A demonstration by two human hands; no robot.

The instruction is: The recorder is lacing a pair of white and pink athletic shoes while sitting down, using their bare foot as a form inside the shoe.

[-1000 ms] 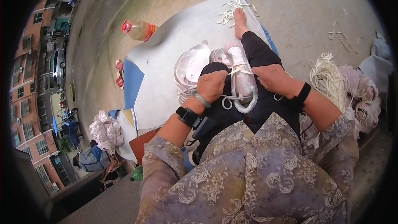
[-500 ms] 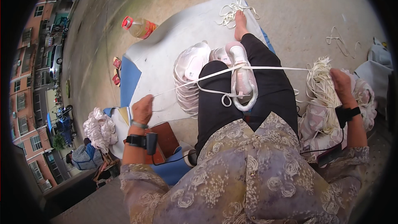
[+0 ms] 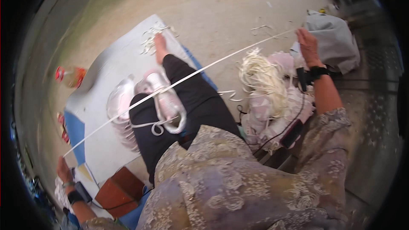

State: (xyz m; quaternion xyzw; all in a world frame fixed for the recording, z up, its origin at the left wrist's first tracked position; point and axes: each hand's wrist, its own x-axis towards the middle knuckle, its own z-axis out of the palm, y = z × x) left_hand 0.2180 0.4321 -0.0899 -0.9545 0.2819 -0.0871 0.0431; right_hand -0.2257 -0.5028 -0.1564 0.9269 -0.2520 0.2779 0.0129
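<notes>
A white shoelace [image 3: 204,67] runs taut on a slant across my lap, pulled between my two widely spread hands. My left hand [image 3: 64,171], low at the far left, is closed on one end. High on the right, my right hand [image 3: 307,46] grips the other end. Under the lace, a pale pink and white shoe [image 3: 169,105] rests on my thighs, with a looped lace [image 3: 157,128] by its opening. The shoe is slightly blurred. Below my right hand a thick bundle of cream laces [image 3: 257,74] lies on a heap of pinkish shoe pieces [image 3: 257,115].
Stacked pale shoe parts [image 3: 120,102] sit left of my knee on a white sheet [image 3: 100,132]. Loose laces [image 3: 149,42] lie by my bare foot [image 3: 160,47]. A red-capped bottle [image 3: 72,76], a reddish-brown block [image 3: 119,191] and a grey cloth bag [image 3: 334,40] are around me.
My right hand has left the lace bundle and risen outward with the lace. My left hand has drawn farther left and down. The view has turned to the right.
</notes>
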